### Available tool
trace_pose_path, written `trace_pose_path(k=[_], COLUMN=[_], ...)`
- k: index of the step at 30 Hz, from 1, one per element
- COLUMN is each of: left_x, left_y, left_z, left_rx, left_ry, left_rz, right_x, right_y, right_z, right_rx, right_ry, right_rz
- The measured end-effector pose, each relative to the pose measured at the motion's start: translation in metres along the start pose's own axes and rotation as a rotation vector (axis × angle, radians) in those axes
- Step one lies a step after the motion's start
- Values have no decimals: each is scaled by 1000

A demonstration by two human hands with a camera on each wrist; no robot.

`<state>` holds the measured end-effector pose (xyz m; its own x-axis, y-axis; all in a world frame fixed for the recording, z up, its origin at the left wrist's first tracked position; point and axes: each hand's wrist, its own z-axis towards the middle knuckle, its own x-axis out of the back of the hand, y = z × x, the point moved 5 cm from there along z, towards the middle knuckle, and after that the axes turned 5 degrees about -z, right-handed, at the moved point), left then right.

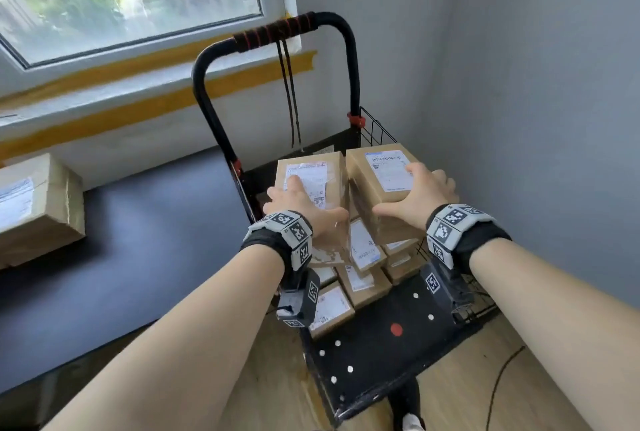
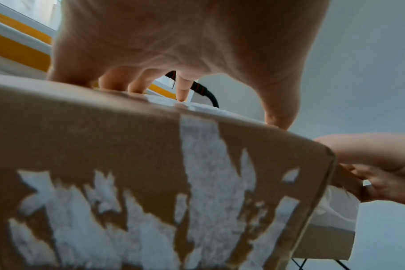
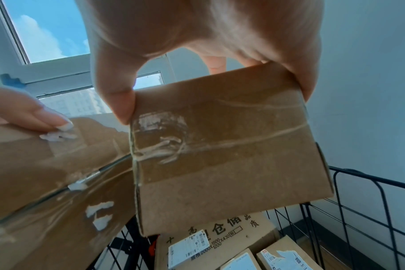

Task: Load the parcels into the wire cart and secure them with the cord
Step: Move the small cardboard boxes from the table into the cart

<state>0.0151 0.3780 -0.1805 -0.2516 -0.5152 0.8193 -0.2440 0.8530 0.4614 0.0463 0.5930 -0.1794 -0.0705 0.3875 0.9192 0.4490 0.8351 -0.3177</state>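
The wire cart (image 1: pixel 375 133) stands in the corner with several brown parcels (image 1: pixel 363 281) stacked inside. On top sit two larger parcels side by side. My left hand (image 1: pixel 298 198) rests on the left parcel (image 1: pixel 311 171), fingers spread and fingertips (image 2: pixel 182 95) pressing on its top. My right hand (image 1: pixel 419 191) grips the right parcel (image 1: pixel 377 167) from above; the right wrist view shows the thumb on one side of this parcel (image 3: pixel 231 155) and fingers on the other. The dark cord (image 1: pixel 289 95) is wound round the cart handle (image 1: pixel 273 32), its ends hanging loose.
Another taped parcel (image 1: pixel 38 209) lies on the black table (image 1: pixel 138 240) at the left, under the window. A black panel with white dots (image 1: pixel 381 337) lies at the cart's near end. Grey walls close in behind and on the right. A thin cable (image 1: pixel 498 382) runs over the wooden floor.
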Motion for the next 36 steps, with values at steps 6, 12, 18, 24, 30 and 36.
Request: trace_pose_path(k=[6,12,18,24,30,36], left_x=[-54,-105,-150,-199,-233,-255], left_y=[30,16,-9,-44,-67,-68], left_z=[32,49,80,104,112,117], left_rx=[108,153,129,120,106,39], left_ry=[-14,-80,-166,-245,-374,-425], left_rz=[101,255,400,513,619,668], right_x=[-19,-64,-109,-154,-188,-201], right_y=[42,60,69,68,70,75], right_z=[77,119,150,163,164,168], right_rx=[82,98,89,123,179,233], right_ry=[-143,-228,-254,-246,-192,-141], right_rz=[-45,-101,-98,-87,-84,-56])
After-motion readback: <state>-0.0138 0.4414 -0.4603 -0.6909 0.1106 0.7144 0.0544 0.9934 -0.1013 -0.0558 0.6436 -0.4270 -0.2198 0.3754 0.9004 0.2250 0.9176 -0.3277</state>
